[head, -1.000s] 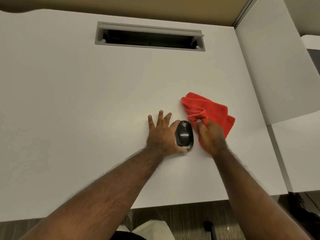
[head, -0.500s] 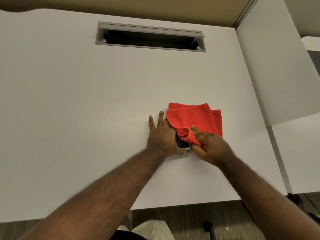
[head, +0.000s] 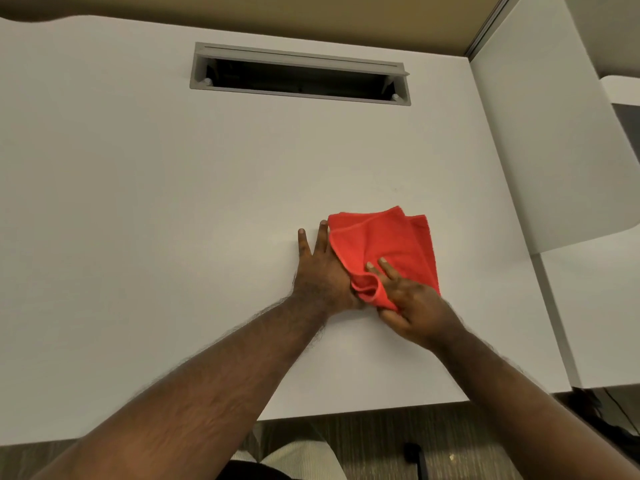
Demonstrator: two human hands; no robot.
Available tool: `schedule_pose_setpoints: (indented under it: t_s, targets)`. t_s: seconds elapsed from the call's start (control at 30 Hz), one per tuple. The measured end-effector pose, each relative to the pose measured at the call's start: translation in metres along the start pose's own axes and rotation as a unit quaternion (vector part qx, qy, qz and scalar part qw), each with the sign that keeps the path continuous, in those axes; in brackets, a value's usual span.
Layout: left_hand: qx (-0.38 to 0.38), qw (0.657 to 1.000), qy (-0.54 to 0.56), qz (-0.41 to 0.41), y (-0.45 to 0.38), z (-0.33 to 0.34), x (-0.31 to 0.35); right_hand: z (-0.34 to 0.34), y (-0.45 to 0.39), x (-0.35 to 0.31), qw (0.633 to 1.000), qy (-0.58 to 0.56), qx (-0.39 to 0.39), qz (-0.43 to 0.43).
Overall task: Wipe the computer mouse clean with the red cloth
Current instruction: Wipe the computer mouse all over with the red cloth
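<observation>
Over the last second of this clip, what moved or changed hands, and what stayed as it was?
The right hand carried the red cloth leftward from beside the mouse onto it; the mouse, plainly visible a second ago, is now fully covered. The cloth also hides two left fingers that showed before. The right hand kept hold of the cloth throughout. The left hand stayed flat on the white desk, at the same spot.

I can read no text, label, brand, number or sign anywhere here, not on the desk [head: 173,202] and not on the cloth [head: 388,244].
</observation>
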State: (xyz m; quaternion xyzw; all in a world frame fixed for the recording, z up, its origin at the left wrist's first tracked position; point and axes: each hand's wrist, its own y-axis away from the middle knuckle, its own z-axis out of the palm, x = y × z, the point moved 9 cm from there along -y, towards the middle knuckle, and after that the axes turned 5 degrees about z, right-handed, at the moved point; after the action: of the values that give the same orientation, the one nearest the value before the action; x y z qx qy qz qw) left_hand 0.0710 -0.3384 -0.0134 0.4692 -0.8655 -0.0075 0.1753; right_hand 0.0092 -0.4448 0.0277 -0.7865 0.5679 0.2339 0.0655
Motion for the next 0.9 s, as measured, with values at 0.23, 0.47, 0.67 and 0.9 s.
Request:
schedule_pose_setpoints:
  t_s: [0.23, 0.47, 0.67, 0.9]
  targets:
    - [-0.004, 0.999, -0.031, 0.022, 0.0, -0.001, 0.002, 0.01, 0.007, -0.009, 0.998, 0.023, 0.05, -0.002]
    - [-0.034, 0.998, 0.043, 0.0, -0.003, -0.002, 0.004, 0.004, 0.032, 0.027, 0.962, -0.107, 0.169, 0.186]
    - [-0.05, 0.983, 0.129, 0.121, -0.023, -0.026, 0.019, -0.003, 0.052, 0.041, 0.881, -0.275, 0.285, 0.258]
    - [-0.128, 0.97, 0.155, 0.136, -0.027, -0.02, 0.015, 0.014, 0.04, -0.006, 0.956, -0.16, 0.207, 0.135]
